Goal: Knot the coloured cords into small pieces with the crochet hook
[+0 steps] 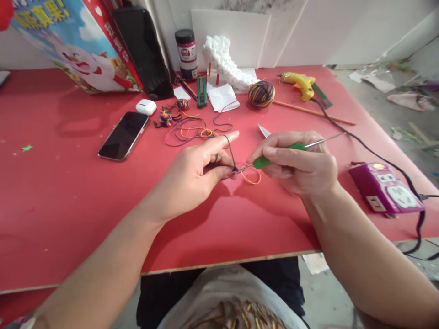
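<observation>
My left hand (202,167) pinches a strand of multicoloured yarn (252,176) between thumb and fingers, with the forefinger stretched out and the thread looped over it. My right hand (298,160) is closed round a green-handled crochet hook (274,157), whose tip meets the yarn at my left fingertips. A small orange loop hangs below the hook. The thread trails back to loose coils (192,130) and a multicoloured yarn ball (261,93) further up the red table (68,196).
A phone (124,135) and white earbud case (146,106) lie to the left. A purple power strip (387,188) with black cable sits at the right. A yellow glue gun (301,83), wooden stick, jar (186,54), white foam piece (224,61) and scissors tip (264,131) lie behind.
</observation>
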Demonstrator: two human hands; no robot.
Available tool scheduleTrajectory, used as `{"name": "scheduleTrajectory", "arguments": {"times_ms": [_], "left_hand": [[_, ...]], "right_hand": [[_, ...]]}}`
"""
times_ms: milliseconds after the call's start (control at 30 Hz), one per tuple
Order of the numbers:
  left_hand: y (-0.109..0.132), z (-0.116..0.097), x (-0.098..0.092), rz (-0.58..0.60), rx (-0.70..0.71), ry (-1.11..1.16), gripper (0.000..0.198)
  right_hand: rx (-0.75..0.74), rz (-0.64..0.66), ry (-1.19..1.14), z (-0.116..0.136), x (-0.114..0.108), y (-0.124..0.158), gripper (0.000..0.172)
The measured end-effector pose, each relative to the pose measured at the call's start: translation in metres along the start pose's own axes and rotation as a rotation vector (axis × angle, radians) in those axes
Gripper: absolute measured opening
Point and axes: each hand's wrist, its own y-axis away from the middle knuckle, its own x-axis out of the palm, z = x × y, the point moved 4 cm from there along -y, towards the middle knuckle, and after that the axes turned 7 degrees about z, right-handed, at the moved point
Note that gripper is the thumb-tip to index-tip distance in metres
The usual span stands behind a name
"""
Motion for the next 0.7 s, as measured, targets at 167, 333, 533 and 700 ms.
{"name": "scheduleTrajectory", "arguments": {"times_ms": [167, 333, 533, 700], "left_hand": [[0.0004, 0.0011, -0.0017, -0.009, 0.007, -0.092, 0.055], [0.0019, 0.0046, -0.0039, -0.052, 0.033, -0.134, 0.054], [0.0015, 0.0089, -0.0040, -0.043, 0.048, -0.186, 0.057], [-0.0011, 0.0060, -0.0038, -0.052, 0.025, -0.157, 0.052]], "right_hand": [[-0.040, -0.020, -0.020, 0.0004, -0.0009, -0.0007, 0.021], [-0.065, -0.087, 0.027, 0.0014, -0.0030, 0.0008, 0.014], [-0.083, -0.077, 0.088, -0.0004, -0.0036, 0.0038, 0.014], [-0.136, -0.111, 0.251, 0.0043, -0.0002, 0.0083, 0.019]]}}
